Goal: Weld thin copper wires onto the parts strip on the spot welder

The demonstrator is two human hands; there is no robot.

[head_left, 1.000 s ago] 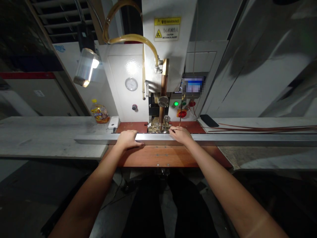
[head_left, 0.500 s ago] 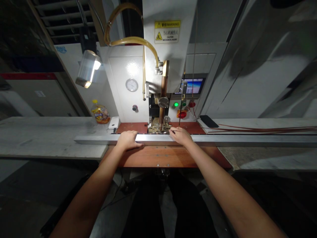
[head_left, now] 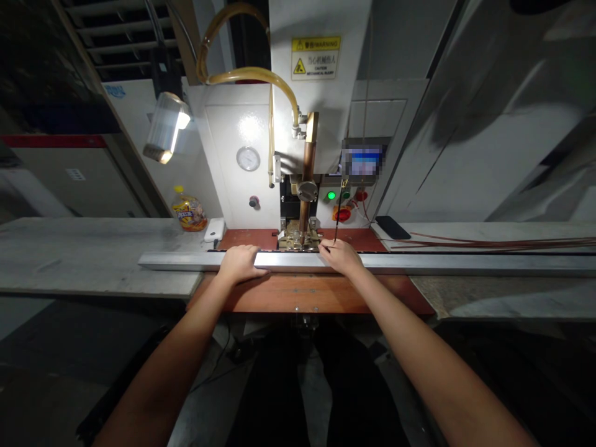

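A long silver metal bar [head_left: 298, 261] lies crosswise over the reddish-brown work plate [head_left: 302, 295]. Wrapped over the bar left of the machine is my left hand [head_left: 240, 263], thumb on the near side and fingers over the far edge. My right hand [head_left: 339, 256] rests over the bar on the right, its fingers pinched around a thin dark rod [head_left: 337, 223] that rises from them. Between the hands, a copper-coloured electrode [head_left: 304, 220] reaches down to small metal fixtures [head_left: 293, 237] behind the bar.
Behind stands a white machine [head_left: 242, 133] with a gauge, buttons and a blurred screen. A bottle [head_left: 189, 211] and a white box [head_left: 215, 230] are at the left; a black phone [head_left: 393, 228] and brown rods [head_left: 493, 243] at the right. A lamp [head_left: 167, 127] hangs upper left.
The thin rod's top has shifted slightly left, and its lower end shows closer to my right fingers. Both hands keep nearly the same place on the bar.
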